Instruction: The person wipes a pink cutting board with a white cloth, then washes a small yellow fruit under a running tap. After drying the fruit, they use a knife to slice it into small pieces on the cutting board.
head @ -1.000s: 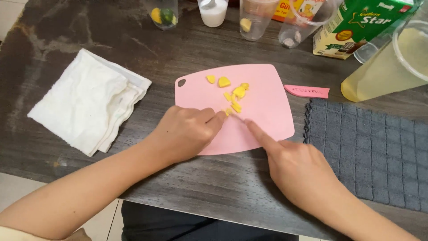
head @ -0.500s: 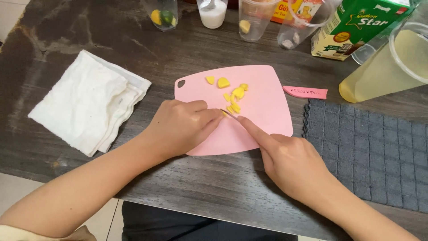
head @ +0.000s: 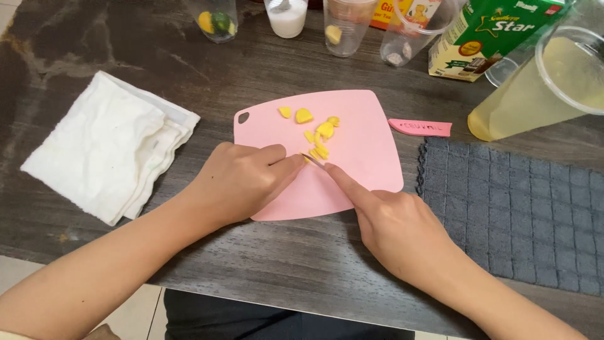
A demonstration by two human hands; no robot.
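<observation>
A pink cutting board point(head: 368, 151) lies on the dark wooden table, with several small yellow pieces point(head: 322, 130) in its upper middle. My left hand point(head: 242, 179) rests on the board's left part, fingers curled onto a small yellow piece that is mostly hidden. My right hand point(head: 393, 220) grips a small knife point(head: 313, 160), index finger stretched along its back; only the thin blade tip shows, touching the piece by my left fingertips.
A folded white cloth point(head: 107, 151) lies to the left, a grey waffle towel point(head: 516, 214) to the right. A pink knife sheath point(head: 420, 128), a pitcher of pale yellow liquid point(head: 541, 88), a green carton point(head: 484, 34) and several cups point(head: 343, 25) stand behind.
Both hands have shifted slightly left on the board. The blade and my left fingertips stay together at the near end of the yellow pieces.
</observation>
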